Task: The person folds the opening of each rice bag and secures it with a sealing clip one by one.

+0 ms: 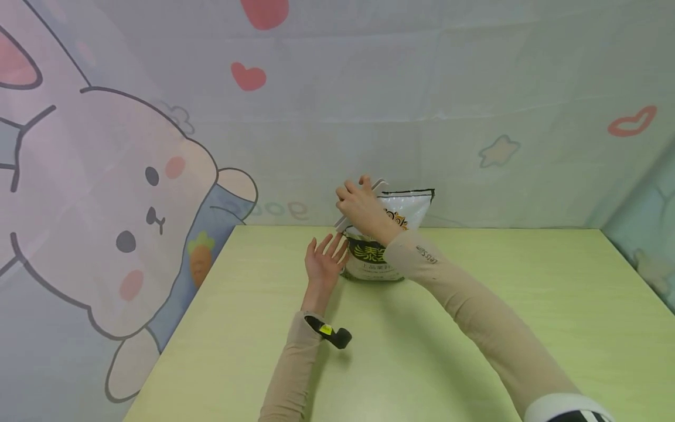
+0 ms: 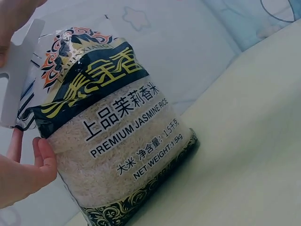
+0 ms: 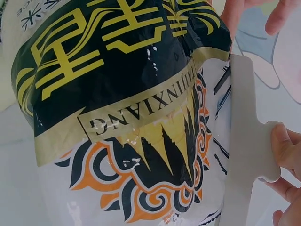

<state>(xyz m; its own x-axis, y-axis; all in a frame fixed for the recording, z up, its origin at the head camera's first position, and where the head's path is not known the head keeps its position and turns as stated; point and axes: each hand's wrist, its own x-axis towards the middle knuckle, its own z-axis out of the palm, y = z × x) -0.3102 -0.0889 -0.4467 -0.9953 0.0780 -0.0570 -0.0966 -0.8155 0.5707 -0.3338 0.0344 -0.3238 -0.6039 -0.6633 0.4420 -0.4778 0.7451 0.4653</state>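
A clear-and-white bag of jasmine rice (image 1: 371, 271) with a dark band stands upright at the table's back edge. Along its upper side edge lies a long white bag clip (image 2: 19, 77). My right hand (image 1: 364, 210) reaches across the bag and pinches the clip's tab (image 3: 268, 150) between thumb and fingers. Whether the clip is fastened on the film cannot be told. Low on the bag's left side is my left hand (image 1: 323, 271), palm turned up, fingers extended. Its fingertips (image 2: 46, 153) touch the bag's edge just under the clip's lower end.
The pale green table (image 1: 527, 316) spreads in front of the bag and to both sides. Directly behind it hangs a cloth backdrop (image 1: 448, 117) printed with a rabbit and hearts. A black strap with a small camera (image 1: 337, 337) sits on the left wrist.
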